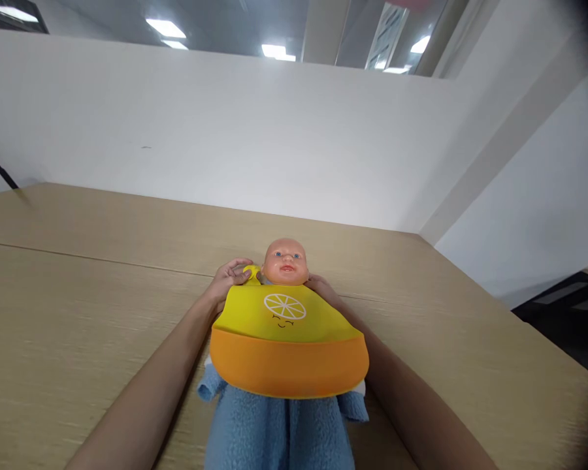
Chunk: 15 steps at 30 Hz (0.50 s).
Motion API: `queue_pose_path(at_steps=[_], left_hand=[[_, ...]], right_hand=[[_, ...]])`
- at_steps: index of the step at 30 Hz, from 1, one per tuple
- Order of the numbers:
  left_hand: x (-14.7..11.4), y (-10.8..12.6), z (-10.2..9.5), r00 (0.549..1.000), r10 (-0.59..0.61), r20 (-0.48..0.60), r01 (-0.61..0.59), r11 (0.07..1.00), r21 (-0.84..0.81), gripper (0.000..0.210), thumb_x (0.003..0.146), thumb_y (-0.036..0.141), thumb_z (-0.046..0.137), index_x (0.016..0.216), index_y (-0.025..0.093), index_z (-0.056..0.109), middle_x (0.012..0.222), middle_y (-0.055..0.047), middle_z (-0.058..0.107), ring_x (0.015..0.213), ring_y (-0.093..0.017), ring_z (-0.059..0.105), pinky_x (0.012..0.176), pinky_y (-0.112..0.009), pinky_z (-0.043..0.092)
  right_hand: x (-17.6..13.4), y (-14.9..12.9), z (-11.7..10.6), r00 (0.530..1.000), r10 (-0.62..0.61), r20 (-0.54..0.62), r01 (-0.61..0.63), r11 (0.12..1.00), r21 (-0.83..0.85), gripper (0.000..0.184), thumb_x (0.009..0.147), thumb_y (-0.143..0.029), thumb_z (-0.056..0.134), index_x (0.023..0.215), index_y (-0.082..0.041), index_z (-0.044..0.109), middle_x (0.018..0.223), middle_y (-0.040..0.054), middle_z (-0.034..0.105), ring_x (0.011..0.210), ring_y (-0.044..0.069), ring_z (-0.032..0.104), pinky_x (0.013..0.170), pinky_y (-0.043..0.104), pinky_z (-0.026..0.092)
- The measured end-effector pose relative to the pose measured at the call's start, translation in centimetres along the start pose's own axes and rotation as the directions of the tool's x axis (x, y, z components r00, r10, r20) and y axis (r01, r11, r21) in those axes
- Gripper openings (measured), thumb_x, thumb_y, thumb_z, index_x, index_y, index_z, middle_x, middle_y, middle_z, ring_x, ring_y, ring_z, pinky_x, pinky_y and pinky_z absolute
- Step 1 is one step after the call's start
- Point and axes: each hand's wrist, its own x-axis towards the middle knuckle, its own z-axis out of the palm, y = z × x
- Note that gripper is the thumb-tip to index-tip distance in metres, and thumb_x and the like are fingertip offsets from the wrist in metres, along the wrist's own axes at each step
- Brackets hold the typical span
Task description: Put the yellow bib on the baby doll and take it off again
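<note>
A baby doll in fuzzy blue clothes lies face up on the wooden table, its head pointing away from me. Over its chest spreads a yellow silicone bib with an orange catch pocket, a white citrus slice and a small smiling face. To the left of the doll's neck, my left hand pinches the bib's yellow neck strap between thumb and fingers. My right hand reaches in on the right side of the neck; its fingers are tucked behind the doll's head and the bib, so their grip is hidden.
The wooden table has a seam running across it and meets a white partition at the back. A black cable is at the far left. Something dark stands beyond the table's right edge.
</note>
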Motion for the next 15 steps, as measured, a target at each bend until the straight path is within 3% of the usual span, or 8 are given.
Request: queue_pose_path(at_steps=[9,15], left_hand=[[0.23,-0.08,-0.28,0.997,-0.062,0.041,0.062,0.998,0.000,0.051,0.048,0.025,0.088,0.093,0.014,0.066,0.075,-0.006,0.073,0.058,-0.017,0.066,0.057,-0.028,0.050],[0.30,-0.22,-0.23,0.999,-0.045,-0.009,0.045,0.999,-0.026,0.056,0.045,0.023,0.090,0.095,0.013,0.068,0.074,-0.006,0.073,0.058,-0.017,0.066,0.056,-0.027,0.050]], right_hand=[[-0.04,-0.32,0.06,0.999,0.015,0.037,-0.016,0.999,0.032,0.026,0.071,-0.017,0.054,0.091,-0.011,0.070,0.096,0.0102,0.072,0.096,0.025,0.064,0.081,0.032,0.046],[0.07,-0.33,0.10,1.000,-0.008,0.007,0.008,1.000,-0.004,0.025,0.070,-0.019,0.057,0.089,-0.011,0.070,0.095,0.0091,0.072,0.096,0.025,0.063,0.081,0.032,0.047]])
